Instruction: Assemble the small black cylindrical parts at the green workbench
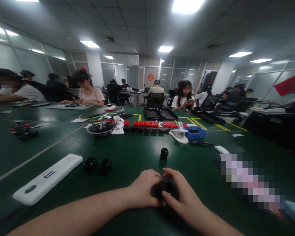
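Both of my hands meet low in the middle of the head view, around a glossy black ring-shaped part (pixel 168 187). My left hand (pixel 146 188) is curled round its left side, and fingers hide much of that side. Thumb and fingers of my right hand (pixel 183 193) hold it from the right, leaving its round opening partly visible. A similar small black part (pixel 164 153) stands upright just beyond my fingers. To the left, a black ring part (pixel 90 165) and another black ring part (pixel 105 166) lie side by side on the green table.
A long white device (pixel 49 178) with a cable lies at left. Farther back are a round black tray (pixel 100 129), a red strip (pixel 147 124), a white clamp (pixel 179 132) and a blue bin (pixel 198 133). Several people sit at tables beyond.
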The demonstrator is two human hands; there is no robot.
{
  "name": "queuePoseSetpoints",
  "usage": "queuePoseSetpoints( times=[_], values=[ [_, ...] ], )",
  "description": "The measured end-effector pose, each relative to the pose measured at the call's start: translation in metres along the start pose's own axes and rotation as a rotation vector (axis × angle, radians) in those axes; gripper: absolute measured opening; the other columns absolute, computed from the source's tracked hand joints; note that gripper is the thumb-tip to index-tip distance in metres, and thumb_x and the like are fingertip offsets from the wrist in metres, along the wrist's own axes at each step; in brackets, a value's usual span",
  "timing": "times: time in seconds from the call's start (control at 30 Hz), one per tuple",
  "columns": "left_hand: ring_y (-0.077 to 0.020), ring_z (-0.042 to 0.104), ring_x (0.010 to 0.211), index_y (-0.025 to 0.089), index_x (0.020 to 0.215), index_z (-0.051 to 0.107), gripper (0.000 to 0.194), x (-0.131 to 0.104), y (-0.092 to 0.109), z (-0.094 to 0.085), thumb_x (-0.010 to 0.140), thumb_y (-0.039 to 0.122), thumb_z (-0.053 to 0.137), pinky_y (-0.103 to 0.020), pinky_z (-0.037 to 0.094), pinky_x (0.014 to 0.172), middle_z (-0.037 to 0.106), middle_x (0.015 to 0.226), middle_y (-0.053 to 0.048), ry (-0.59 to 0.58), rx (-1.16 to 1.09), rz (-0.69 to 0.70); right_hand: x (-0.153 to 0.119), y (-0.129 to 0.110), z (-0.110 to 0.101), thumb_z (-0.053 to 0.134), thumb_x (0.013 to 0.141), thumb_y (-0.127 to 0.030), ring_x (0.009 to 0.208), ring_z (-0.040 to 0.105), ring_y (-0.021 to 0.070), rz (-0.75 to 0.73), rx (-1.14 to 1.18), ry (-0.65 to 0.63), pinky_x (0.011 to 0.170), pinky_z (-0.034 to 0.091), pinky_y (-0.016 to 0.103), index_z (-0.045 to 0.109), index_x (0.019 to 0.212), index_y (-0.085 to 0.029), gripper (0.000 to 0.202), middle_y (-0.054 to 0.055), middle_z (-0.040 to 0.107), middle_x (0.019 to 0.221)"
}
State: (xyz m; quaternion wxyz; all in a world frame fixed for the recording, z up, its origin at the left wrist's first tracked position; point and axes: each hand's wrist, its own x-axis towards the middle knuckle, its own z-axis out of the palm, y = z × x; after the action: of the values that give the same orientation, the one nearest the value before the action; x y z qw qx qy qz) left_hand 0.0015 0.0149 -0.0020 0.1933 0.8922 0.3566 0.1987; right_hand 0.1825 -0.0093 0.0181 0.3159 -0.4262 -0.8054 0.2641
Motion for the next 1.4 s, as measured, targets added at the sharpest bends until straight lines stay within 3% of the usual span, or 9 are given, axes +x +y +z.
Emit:
queuePoseSetpoints(
  times=[0.17, 0.33, 0.57, 0.67, 0.83, 1.03, 1.23, 1.4],
  values=[
    [-0.0223, 0.05, 0.093, 0.02, 0.096, 0.054, 0.042, 0.0, -0.001, 0.002, 0.062, 0.038, 0.072, -0.032, 0.037, 0.083, 0.056, 0.099, -0.002, 0.016, 0.003, 0.008, -0.001, 0.0, 0.004, 0.058, 0.068, -0.012, 0.096, 0.052, 0.0229, 0.008, -0.017, -0.018, 0.086, 0.043, 0.04, 0.044, 0.112, -0.02, 0.047, 0.007, 0.054, 0.102],
    [-0.0234, 0.05, 0.093, 0.021, 0.104, 0.052, 0.049, 0.0, -0.002, 0.001, 0.063, 0.04, 0.071, -0.033, 0.038, 0.082, 0.056, 0.102, -0.003, -0.01, 0.014, -0.01, -0.005, -0.002, -0.001, 0.048, 0.064, -0.002, 0.108, 0.047, 0.0221, -0.14, 0.03, -0.057, 0.094, 0.038, 0.041, 0.036, 0.12, -0.021, 0.06, 0.008, 0.048, 0.117],
    [-0.0231, 0.051, 0.092, 0.021, 0.092, 0.055, 0.042, 0.001, 0.0, 0.001, 0.061, 0.042, 0.073, -0.032, 0.038, 0.08, 0.057, 0.096, -0.001, 0.004, 0.024, -0.006, 0.0, -0.001, -0.002, 0.059, 0.069, -0.017, 0.093, 0.053, 0.0246, 0.014, -0.074, 0.082, 0.084, 0.044, 0.042, 0.044, 0.112, -0.018, 0.046, 0.008, 0.053, 0.098],
    [-0.0226, 0.051, 0.091, 0.021, 0.093, 0.055, 0.04, 0.001, 0.001, 0.001, 0.062, 0.039, 0.072, -0.032, 0.038, 0.08, 0.057, 0.096, -0.001, 0.003, 0.029, -0.007, 0.001, 0.0, 0.001, 0.056, 0.069, -0.014, 0.091, 0.055, 0.0228, 0.016, -0.037, 0.045, 0.084, 0.045, 0.04, 0.044, 0.111, -0.019, 0.044, 0.006, 0.055, 0.097],
    [-0.0233, 0.051, 0.091, 0.021, 0.101, 0.053, 0.048, 0.0, 0.001, 0.0, 0.061, 0.039, 0.073, -0.033, 0.038, 0.08, 0.057, 0.099, -0.003, -0.003, 0.014, -0.009, -0.004, -0.003, -0.003, 0.048, 0.065, -0.005, 0.107, 0.05, 0.0234, -0.131, 0.049, -0.053, 0.093, 0.04, 0.042, 0.04, 0.119, -0.02, 0.056, 0.009, 0.052, 0.115],
    [-0.0232, 0.051, 0.091, 0.02, 0.092, 0.055, 0.042, 0.001, -0.001, 0.001, 0.061, 0.043, 0.073, -0.032, 0.038, 0.08, 0.058, 0.097, -0.002, 0.013, 0.02, 0.011, -0.001, 0.0, -0.004, 0.055, 0.071, -0.016, 0.103, 0.051, 0.0248, 0.005, -0.042, 0.023, 0.09, 0.041, 0.043, 0.043, 0.116, -0.017, 0.046, 0.01, 0.053, 0.109],
    [-0.0217, 0.051, 0.089, 0.02, 0.09, 0.054, 0.04, 0.001, 0.0, 0.001, 0.062, 0.043, 0.071, -0.03, 0.038, 0.077, 0.057, 0.095, -0.001, 0.013, 0.029, 0.0, 0.0, 0.001, 0.004, 0.062, 0.064, -0.017, 0.092, 0.053, 0.0247, 0.08, -0.072, 0.085, 0.085, 0.043, 0.043, 0.041, 0.114, -0.017, 0.054, 0.007, 0.053, 0.097],
    [-0.022, 0.05, 0.093, 0.021, 0.101, 0.052, 0.046, -0.001, 0.001, 0.0, 0.062, 0.038, 0.072, -0.032, 0.035, 0.082, 0.057, 0.099, -0.001, 0.012, 0.003, -0.004, -0.004, 0.0, 0.002, 0.049, 0.067, -0.007, 0.105, 0.049, 0.0233, -0.069, 0.011, -0.024, 0.093, 0.039, 0.043, 0.036, 0.12, -0.019, 0.056, 0.009, 0.05, 0.111]
  ],
)
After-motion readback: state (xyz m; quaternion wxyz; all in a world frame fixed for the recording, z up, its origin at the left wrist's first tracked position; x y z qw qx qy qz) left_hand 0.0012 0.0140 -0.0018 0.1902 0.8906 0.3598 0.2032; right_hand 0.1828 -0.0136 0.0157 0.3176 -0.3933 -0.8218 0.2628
